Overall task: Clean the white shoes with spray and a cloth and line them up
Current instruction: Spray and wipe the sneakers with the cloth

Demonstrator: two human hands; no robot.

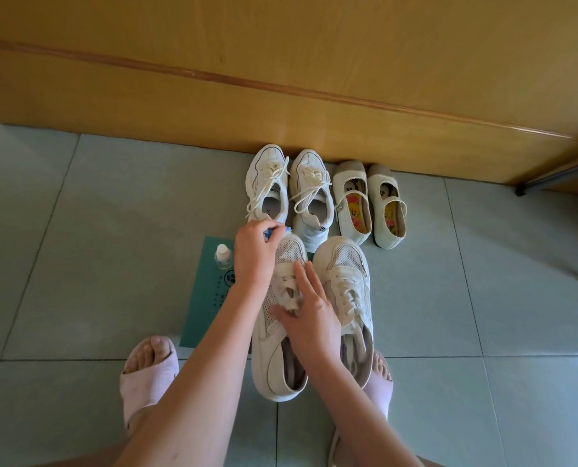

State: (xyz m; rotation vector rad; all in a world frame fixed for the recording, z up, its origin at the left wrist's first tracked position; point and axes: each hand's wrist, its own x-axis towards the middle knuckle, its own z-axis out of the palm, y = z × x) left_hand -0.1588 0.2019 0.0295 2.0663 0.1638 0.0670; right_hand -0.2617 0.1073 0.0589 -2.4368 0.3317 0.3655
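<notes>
White mesh-toed sneaker (268, 308), laces loose, left hand's (252, 254) blue cloth (270, 233) at toe.

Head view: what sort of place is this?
Probably a home, seen at floor level beside a wooden panel. Cues: the tiled floor, pairs of shoes lined against the panel, and the person's feet in pink slippers. The left hand holds a blue cloth at a mesh sneaker.
</notes>
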